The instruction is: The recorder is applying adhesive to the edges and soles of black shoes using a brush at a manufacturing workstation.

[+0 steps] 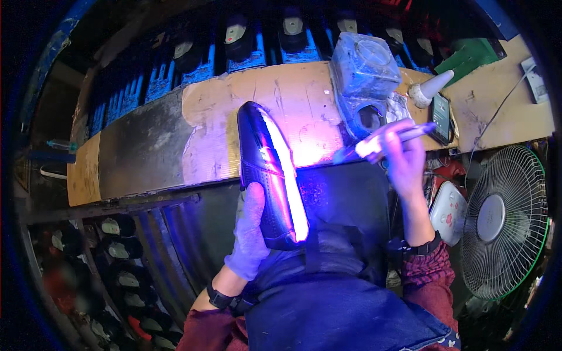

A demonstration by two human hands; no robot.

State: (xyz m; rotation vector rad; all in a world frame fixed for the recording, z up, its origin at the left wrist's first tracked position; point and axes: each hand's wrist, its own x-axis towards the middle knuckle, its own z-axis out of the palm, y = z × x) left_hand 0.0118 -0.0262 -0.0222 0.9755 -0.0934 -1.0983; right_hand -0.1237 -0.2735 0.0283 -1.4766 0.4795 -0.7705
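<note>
My left hand (250, 228), in a pale glove, grips a dark shoe (257, 169) near its lower end. The shoe is tilted on its side, toe toward the bench, and its sole edge (287, 175) glows white and violet on the right. To the right of the shoe, my right hand (405, 155) is bare and closed around a brush (372, 145). The brush's dark, blurred tip points left toward the shoe and does not touch it. Beyond this hand stands a stained plastic container (366, 67) with a round opening at its front.
Cardboard (211, 140) covers the bench. Behind it runs a row of shoes on blue racks (246, 55). A grey cone (430, 88) and a phone (441, 119) lie at the right, above a standing fan (497, 219). More shoes (123, 245) fill a rack at lower left.
</note>
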